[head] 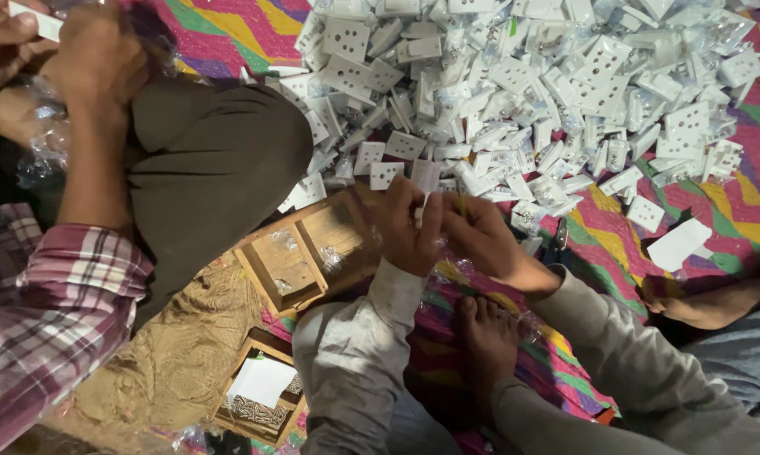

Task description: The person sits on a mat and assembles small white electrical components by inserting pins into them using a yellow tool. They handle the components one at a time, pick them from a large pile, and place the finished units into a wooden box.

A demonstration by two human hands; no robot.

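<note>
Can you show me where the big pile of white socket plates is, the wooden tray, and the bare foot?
Pile of socket plates [515, 93], head view, on a plate in the middle of the heap.
Wooden tray [272, 263], head view, on the floor of its left compartment.
Bare foot [488, 341], head view, on its top.

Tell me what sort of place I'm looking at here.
Probably an informal floor workshop for hand assembly or packing. A big heap of white socket plates lies on a striped mat, wooden trays sit beside it, and people sit cross-legged, working by hand.

Clear plastic sachets [327, 257] in wooden tray [274, 274]
</note>
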